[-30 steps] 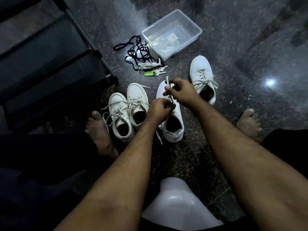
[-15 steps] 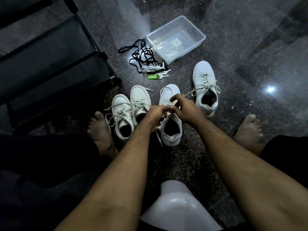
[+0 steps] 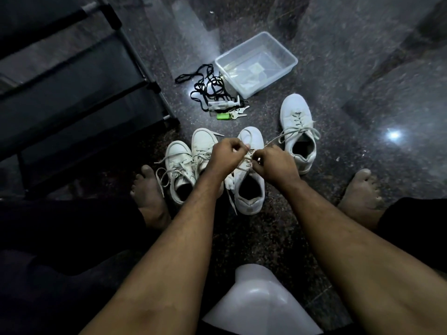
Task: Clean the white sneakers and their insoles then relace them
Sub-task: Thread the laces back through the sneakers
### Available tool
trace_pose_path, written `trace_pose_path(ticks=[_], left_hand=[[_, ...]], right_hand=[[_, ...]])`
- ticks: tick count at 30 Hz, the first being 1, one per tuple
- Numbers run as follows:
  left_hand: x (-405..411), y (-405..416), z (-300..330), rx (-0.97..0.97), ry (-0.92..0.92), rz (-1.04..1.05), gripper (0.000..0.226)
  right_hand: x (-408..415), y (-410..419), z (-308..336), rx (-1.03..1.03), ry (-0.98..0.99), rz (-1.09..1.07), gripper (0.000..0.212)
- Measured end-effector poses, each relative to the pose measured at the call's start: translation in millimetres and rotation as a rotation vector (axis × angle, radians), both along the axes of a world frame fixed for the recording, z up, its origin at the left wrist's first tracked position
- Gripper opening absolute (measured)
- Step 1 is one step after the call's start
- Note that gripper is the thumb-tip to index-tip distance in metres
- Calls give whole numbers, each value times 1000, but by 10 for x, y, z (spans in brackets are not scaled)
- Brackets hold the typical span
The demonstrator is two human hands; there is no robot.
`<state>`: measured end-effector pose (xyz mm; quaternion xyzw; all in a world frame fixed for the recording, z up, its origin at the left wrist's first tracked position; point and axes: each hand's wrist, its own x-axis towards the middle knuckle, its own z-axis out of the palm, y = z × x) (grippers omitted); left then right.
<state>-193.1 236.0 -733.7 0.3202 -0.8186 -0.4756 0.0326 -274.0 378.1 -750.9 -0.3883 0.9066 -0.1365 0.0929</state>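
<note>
Head view: left hand (image 3: 226,155) and right hand (image 3: 273,165) each pinch white lace (image 3: 244,163) over centre-frame white leather sneaker (image 3: 251,189) on dark floor (image 3: 338,93)

White sneakers (image 3: 250,187), black laces (image 3: 208,85)

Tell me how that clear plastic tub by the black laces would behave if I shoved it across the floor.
The clear tub would probably slide easily: the stone floor looks polished, reflecting a light. It seems light, thin-walled and holding little. Being low and wide, it is unlikely to tip, though it might skew if pushed at a corner.
</note>
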Motion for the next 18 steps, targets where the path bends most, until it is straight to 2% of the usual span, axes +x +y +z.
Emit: trace_pose_path(ticks=[4, 8, 10, 14, 18], left_hand=[[18, -95, 42, -250, -48, -393, 19], [90, -36, -115, -265, -191, -413, 43], [135, 46, -183, -273, -170, -362, 39], [173, 114, -198, -225, -87, -238, 19], [146, 18, -185, -197, -76, -161, 16]], right_hand=[[-34, 7, 21, -11, -334, -84, 21], [-73, 50, 35, -114, -605, -44, 17], [-79, 74, 22, -137, -664, -25, 16], [-85, 99, -45, -131, -655, -47, 20], [-124, 151, -76, 47, -438, -187, 18]])
